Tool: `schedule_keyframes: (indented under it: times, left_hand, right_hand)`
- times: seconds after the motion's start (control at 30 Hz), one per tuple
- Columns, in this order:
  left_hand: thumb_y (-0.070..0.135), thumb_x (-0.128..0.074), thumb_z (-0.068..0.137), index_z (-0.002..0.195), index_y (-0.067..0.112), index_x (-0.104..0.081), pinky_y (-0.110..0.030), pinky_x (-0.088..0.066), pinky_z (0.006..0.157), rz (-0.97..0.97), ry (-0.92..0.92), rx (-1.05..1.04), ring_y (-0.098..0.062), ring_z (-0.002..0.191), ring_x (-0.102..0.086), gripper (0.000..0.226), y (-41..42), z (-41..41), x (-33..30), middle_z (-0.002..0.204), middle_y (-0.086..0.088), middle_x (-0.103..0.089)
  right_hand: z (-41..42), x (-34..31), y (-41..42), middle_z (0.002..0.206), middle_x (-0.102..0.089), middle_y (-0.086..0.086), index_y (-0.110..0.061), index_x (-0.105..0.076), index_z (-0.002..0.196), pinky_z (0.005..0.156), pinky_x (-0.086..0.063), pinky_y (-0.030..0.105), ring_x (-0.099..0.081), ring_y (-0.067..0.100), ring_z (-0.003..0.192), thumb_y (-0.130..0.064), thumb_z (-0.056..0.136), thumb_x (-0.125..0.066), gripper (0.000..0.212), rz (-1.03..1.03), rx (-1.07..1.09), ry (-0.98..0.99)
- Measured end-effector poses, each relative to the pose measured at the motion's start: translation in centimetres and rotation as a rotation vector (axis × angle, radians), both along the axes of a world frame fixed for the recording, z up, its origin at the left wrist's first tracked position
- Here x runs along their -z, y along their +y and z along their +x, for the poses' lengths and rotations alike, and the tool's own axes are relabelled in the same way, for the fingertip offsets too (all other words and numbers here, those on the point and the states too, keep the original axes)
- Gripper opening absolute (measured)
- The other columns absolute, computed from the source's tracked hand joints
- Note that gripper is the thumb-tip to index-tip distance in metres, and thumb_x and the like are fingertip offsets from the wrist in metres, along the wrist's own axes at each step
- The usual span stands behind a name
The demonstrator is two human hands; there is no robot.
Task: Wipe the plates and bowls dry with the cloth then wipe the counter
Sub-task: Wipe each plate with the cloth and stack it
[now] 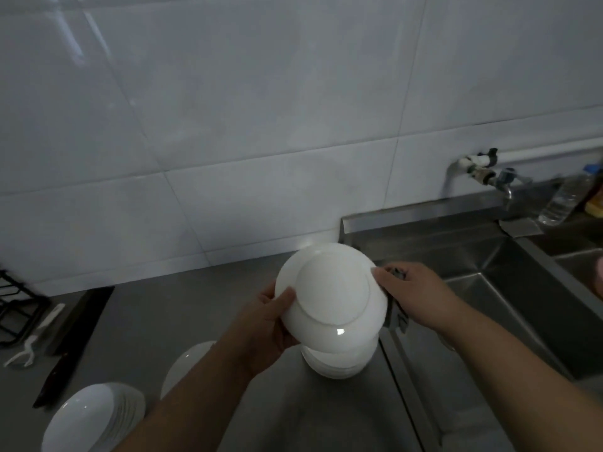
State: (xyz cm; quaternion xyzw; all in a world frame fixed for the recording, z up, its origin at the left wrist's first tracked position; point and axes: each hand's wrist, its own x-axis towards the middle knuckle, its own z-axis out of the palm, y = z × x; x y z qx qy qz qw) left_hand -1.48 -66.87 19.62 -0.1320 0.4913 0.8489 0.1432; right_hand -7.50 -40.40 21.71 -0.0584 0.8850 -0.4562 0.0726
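While my left hand grips the white bowl by its rim, base toward me above the counter, my right hand pinches the opposite edge with the dark cloth bunched behind. It looks glazed, stiff, likely slippery and breakable; the rim seems the safest hold. More bowls are stacked below.

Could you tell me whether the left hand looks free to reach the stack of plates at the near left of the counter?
Probably not yet: the left hand grips the upturned plate, though nothing blocks the way to the stack of plates.
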Motion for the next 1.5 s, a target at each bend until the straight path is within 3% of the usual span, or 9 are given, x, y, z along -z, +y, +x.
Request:
schedule_keyframes:
  times: [0.2, 0.43, 0.63, 0.73, 0.8, 0.87, 1.03, 1.17, 1.5]
  left_hand:
    - [0.028, -0.071, 0.095, 0.117, 0.009, -0.069, -0.043, -0.062, 0.069, -0.414, -0.205, -0.065, -0.033, 0.1, -0.073, 0.029, 2.4, -0.4, 5.9, 0.111, -0.013, -0.075]
    - [0.039, -0.072, 0.093, 0.097, 0.016, -0.071, -0.033, -0.059, 0.052, -1.009, -0.086, 0.015, -0.021, 0.063, -0.074, 0.023, 4.6, -0.8, 7.6, 0.086, -0.007, -0.074]
    - [0.055, -0.044, 0.103, 0.091, 0.025, -0.065, -0.042, -0.057, 0.096, -0.74, -0.151, -0.07, -0.021, 0.1, -0.07, 0.038, 5.0, -2.1, 8.5, 0.105, -0.008, -0.072]
    - [0.031, -0.045, 0.109, 0.111, 0.01, -0.063, -0.023, -0.055, 0.091, -0.809, -0.096, -0.006, -0.011, 0.097, -0.065, 0.028, 5.0, -2.1, 8.5, 0.111, -0.005, -0.068]
    - [0.025, -0.047, 0.108, 0.112, 0.014, -0.069, -0.039, -0.057, 0.097, -0.829, -0.074, 0.019, -0.015, 0.098, -0.068, 0.025, 4.7, -2.0, 9.1, 0.109, -0.002, -0.074]
    - [0.027, -0.052, 0.105, 0.118, 0.022, -0.069, -0.042, -0.057, 0.095, -0.972, -0.048, 0.067, -0.015, 0.1, -0.069, 0.022, 4.2, -2.5, 10.3, 0.113, 0.003, -0.074]
    - [0.036, -0.065, 0.095, 0.122, 0.017, -0.065, -0.029, -0.049, 0.085, -1.312, -0.056, 0.181, -0.018, 0.102, -0.064, 0.033, 3.6, -3.9, 12.3, 0.114, 0.002, -0.069]
    - [0.039, -0.067, 0.089, 0.119, 0.014, -0.065, -0.034, -0.051, 0.091, -1.418, -0.023, 0.252, -0.022, 0.109, -0.062, 0.039, 3.5, -4.3, 13.7, 0.114, -0.004, -0.067]
    - [0.051, -0.063, 0.089, 0.136, 0.015, -0.049, -0.038, -0.044, 0.104, -1.538, 0.015, 0.291, -0.026, 0.12, -0.052, 0.06, 3.2, -3.9, 15.6, 0.128, -0.006, -0.05]
  right_hand:
    - [1.6, 5.2, 3.6, 0.072, -0.075, 0.016, -0.003, -0.069, 0.088, 0.06, -0.05, 0.031, -0.065, 0.026, 0.06, -0.04, 0.102, -0.059, 0.041, -0.034, -0.005, -0.478]
    - [1.1, 8.9, 4.9, 0.072, -0.068, 0.014, -0.012, -0.071, 0.105, 0.052, -0.043, 0.026, -0.06, 0.023, 0.056, -0.055, 0.102, -0.053, 0.046, -0.079, 0.127, -0.573]
    - [-1.1, 9.4, 4.8, 0.089, -0.075, 0.012, -0.015, -0.072, 0.097, 0.066, -0.051, 0.031, -0.069, 0.027, 0.08, -0.064, 0.102, -0.04, 0.059, -0.165, 0.165, -0.432]
    - [-1.6, 11.1, 4.3, 0.092, -0.074, 0.018, -0.012, -0.069, 0.094, 0.069, -0.054, 0.043, -0.067, 0.024, 0.075, -0.045, 0.092, -0.069, 0.032, -0.256, 0.148, -0.391]
    - [-1.8, 12.6, 3.9, 0.103, -0.071, 0.013, -0.018, -0.065, 0.103, 0.072, -0.054, 0.039, -0.066, 0.022, 0.079, -0.019, 0.09, -0.077, 0.018, -0.242, 0.117, -0.359]
    - [-2.1, 13.6, 3.2, 0.111, -0.068, 0.005, -0.021, -0.06, 0.117, 0.081, -0.053, 0.031, -0.064, 0.017, 0.089, -0.01, 0.088, -0.076, 0.035, -0.185, 0.094, -0.319]
    - [-2.8, 15.4, 2.1, 0.097, -0.063, -0.004, -0.022, -0.056, 0.115, 0.053, -0.052, 0.02, -0.066, 0.011, 0.069, -0.01, 0.09, -0.072, 0.032, -0.026, 0.055, -0.344]
    - [-2.9, 16.2, 1.8, 0.103, -0.065, 0.0, -0.031, -0.052, 0.114, 0.078, -0.053, 0.03, -0.064, 0.016, 0.085, -0.019, 0.087, -0.075, 0.038, 0.1, 0.023, -0.309]
    - [-2.8, 16.3, 1.4, 0.106, -0.07, 0.002, -0.023, -0.052, 0.133, 0.076, -0.05, 0.03, -0.063, 0.022, 0.088, -0.037, 0.09, -0.071, 0.049, 0.333, -0.083, -0.223]
